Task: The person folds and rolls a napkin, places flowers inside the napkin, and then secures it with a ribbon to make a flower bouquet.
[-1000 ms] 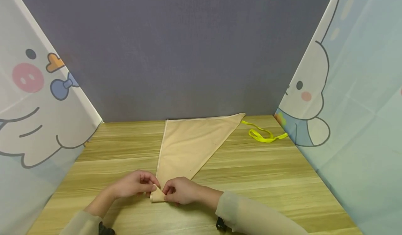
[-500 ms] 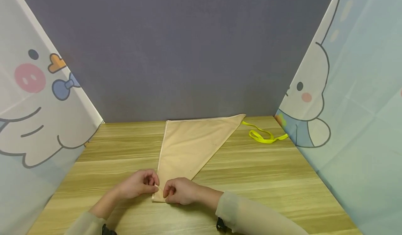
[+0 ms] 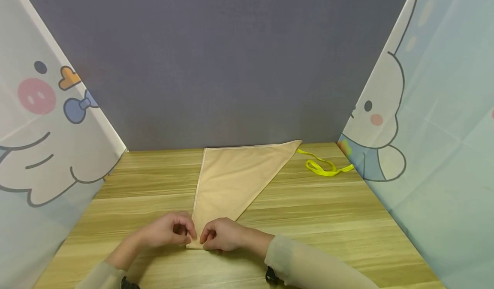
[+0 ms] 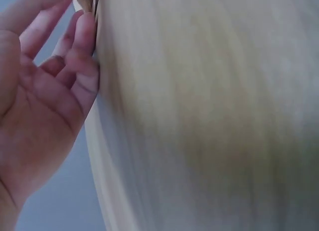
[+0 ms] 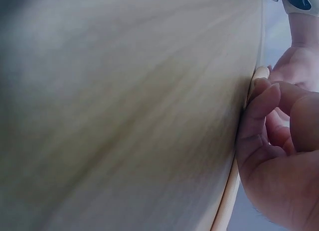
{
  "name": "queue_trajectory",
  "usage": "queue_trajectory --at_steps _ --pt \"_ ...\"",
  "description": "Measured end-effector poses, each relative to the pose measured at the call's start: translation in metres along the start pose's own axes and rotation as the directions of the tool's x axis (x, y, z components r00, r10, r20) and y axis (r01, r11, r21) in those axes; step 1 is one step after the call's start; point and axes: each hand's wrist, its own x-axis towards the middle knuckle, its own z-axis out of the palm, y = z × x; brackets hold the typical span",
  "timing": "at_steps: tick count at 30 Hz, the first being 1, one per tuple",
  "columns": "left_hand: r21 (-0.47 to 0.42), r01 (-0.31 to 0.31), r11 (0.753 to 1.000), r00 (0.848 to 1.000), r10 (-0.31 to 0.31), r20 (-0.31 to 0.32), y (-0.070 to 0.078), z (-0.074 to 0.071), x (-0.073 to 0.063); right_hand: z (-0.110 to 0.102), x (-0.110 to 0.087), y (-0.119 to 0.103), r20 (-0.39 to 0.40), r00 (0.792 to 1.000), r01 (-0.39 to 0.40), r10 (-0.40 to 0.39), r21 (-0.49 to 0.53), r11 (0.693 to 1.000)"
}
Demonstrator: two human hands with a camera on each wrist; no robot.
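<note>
In the head view, a beige cloth (image 3: 233, 177) lies flat on the wooden table (image 3: 328, 220), with its pointed tip towards two o'clock and its narrow near end towards seven o'clock. At this near end, on the seven o'clock side, is the left hand (image 3: 170, 229), with bent fingers and only a narrow gap between thumb and forefinger; it touches the cloth, but one cannot tell if it pinches it. The right hand (image 3: 224, 235), at six o'clock of the cloth, pinches the near edge between thumb and forefinger. A yellow strap (image 3: 326, 173) lies at three o'clock of the cloth, one end meeting its edge close to the tip. In the left wrist view, the left hand is at ten o'clock, its fingers bent, beside the blurred table. In the right wrist view, the right hand is at three o'clock, thumb and forefinger together on the cloth, and the left hand appears at two o'clock.
</note>
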Motion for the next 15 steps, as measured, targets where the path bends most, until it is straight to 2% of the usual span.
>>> queue_trajectory --at_steps 7,15 --pt "-0.047 0.008 0.999 0.995 -0.004 0.100 0.0032 -0.0018 -0.0057 -0.0010 -0.0001 0.0020 0.013 1.000 0.000 0.000 0.036 0.999" --pt "-0.003 -0.010 1.000 0.995 0.010 0.095 0.0034 -0.0009 -0.0050 -0.0012 0.0008 0.0032 0.026 1.000 -0.003 0.002 0.060 0.998"
